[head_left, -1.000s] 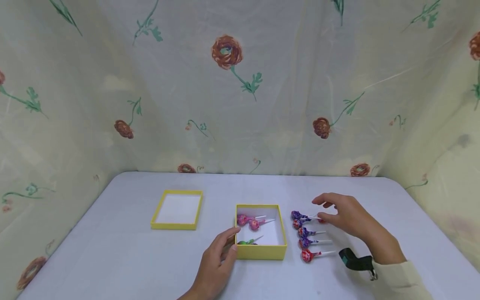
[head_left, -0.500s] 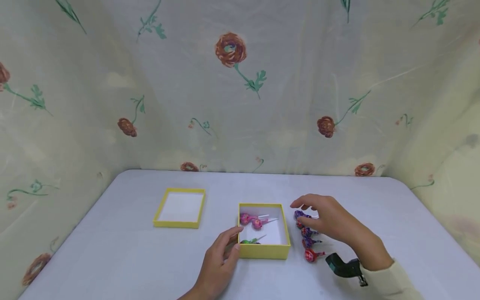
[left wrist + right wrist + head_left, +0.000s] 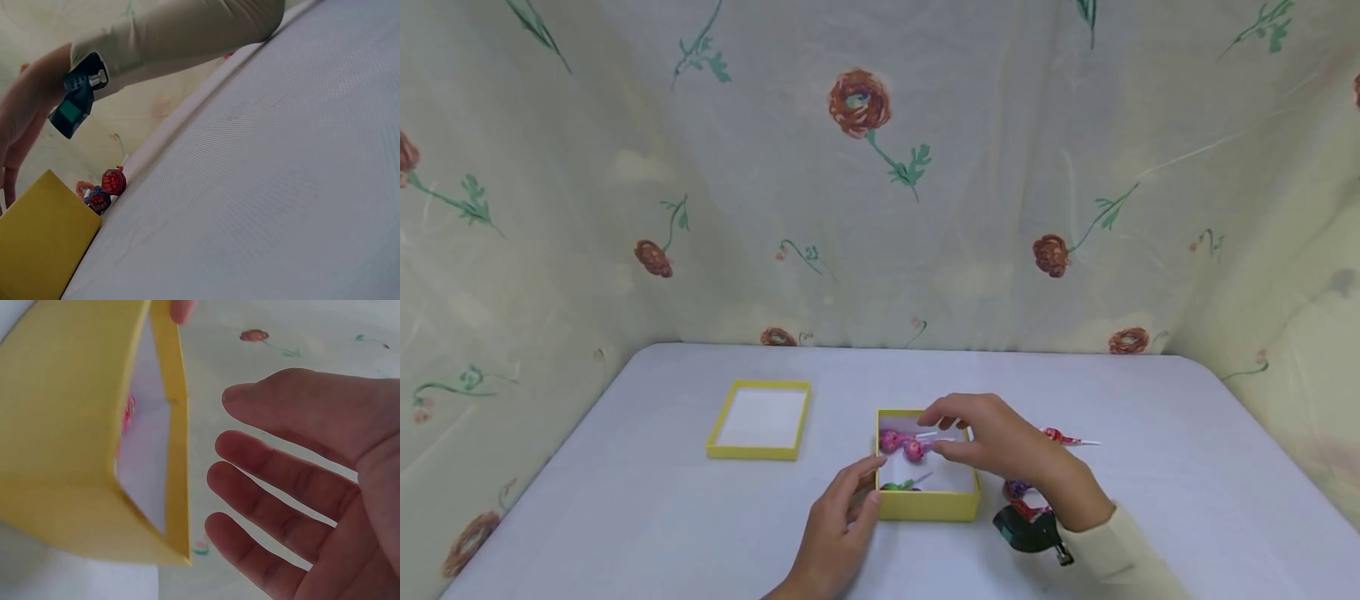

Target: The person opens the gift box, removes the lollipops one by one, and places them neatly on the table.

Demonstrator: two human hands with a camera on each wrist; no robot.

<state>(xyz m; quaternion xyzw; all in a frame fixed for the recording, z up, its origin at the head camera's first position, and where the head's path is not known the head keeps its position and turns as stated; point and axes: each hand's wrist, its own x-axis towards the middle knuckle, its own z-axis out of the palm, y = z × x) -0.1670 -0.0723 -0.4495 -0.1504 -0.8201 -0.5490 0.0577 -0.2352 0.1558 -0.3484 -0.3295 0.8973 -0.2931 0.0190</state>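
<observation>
My left hand (image 3: 833, 525) holds the left side of an open yellow box (image 3: 928, 506), one fingertip over its rim and the thumb at the near corner. In the box lie two pink lollipops (image 3: 914, 451) and a green-wrapped one (image 3: 898, 485). My right hand (image 3: 992, 437) hovers over the right part of the box. The right wrist view shows its fingers (image 3: 269, 487) apart and loosely bent, with nothing between them. Right of the box, a purple lollipop (image 3: 1017, 490) and a red one (image 3: 114, 181) lie partly behind my right forearm.
The yellow-rimmed lid (image 3: 758, 417) lies inside up, left of the box. Another red lollipop (image 3: 1060, 436) lies beyond my right forearm. A black device (image 3: 1028, 531) is strapped to my right wrist. A flowered curtain (image 3: 970, 167) hangs behind the white table (image 3: 625, 483).
My right hand has moved left, from above the lollipops on the table to above the box. The left hand stays at the box, which has not moved on the table.
</observation>
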